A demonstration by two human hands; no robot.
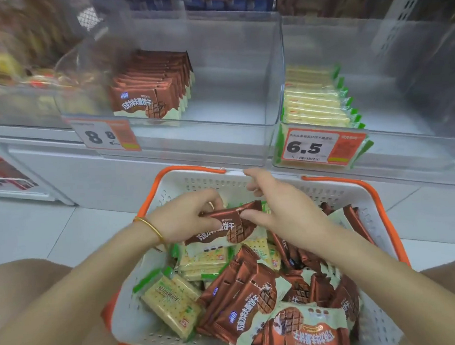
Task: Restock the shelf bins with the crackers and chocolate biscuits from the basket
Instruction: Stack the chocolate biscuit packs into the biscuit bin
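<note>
Though biscuit bin (229, 99) at eleven and cracker bin (394, 106) at one are part-filled, basket (366, 197) is heaped; left hand (181, 218) grips a pack (225, 227); right hand (280, 211) slack, thumb touching.

The left hand (186, 218), wearing a gold bangle (150, 228), pinches one chocolate biscuit pack (225, 227) by its left end above the white, orange-rimmed basket (330, 194). The right hand (280, 214) touches the pack's right end with the thumb, its fingers (252, 176) loosely spread above. The basket holds mixed loose biscuit packs (246, 300) and cracker packs (171, 303); on the shelf behind, the centre bin (229, 104) carries an upright biscuit row (153, 88) at its left side, and the right bin (391, 107) a cracker row (315, 98) likewise.
</note>
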